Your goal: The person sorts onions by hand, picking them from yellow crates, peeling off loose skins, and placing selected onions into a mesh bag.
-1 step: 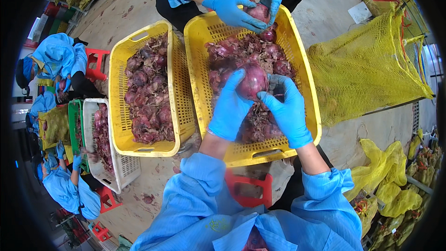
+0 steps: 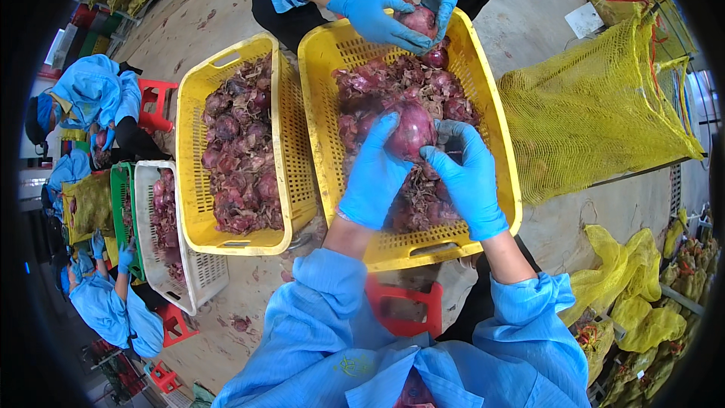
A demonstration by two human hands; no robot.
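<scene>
A large red onion (image 2: 413, 131) is held above the big yellow crate (image 2: 321, 174). My left hand (image 2: 375, 177), in a blue glove, is closed around the onion's left and lower side. My right hand (image 2: 473, 177), also gloved, has its thumb and curled fingers at the onion's right side; its other fingertips are partly hidden. Beneath, the crate holds many red onions and loose dry skins (image 2: 423, 200). Across the crate, a co-worker's gloved hands (image 2: 393, 23) hold another red onion (image 2: 420, 23) over its far edge.
A second yellow crate (image 2: 287, 159) of onions stands to the left, then a white crate (image 2: 198, 276) and a green crate (image 2: 121, 204). A yellow mesh bag (image 2: 596, 109) is stretched at the right. A red stool (image 2: 411, 310) shows below. Other workers sit at far left.
My hands and the onion stay practically in place. At far left, a co-worker's hand has shifted slightly, and the blur beside it over the white crate is gone.
</scene>
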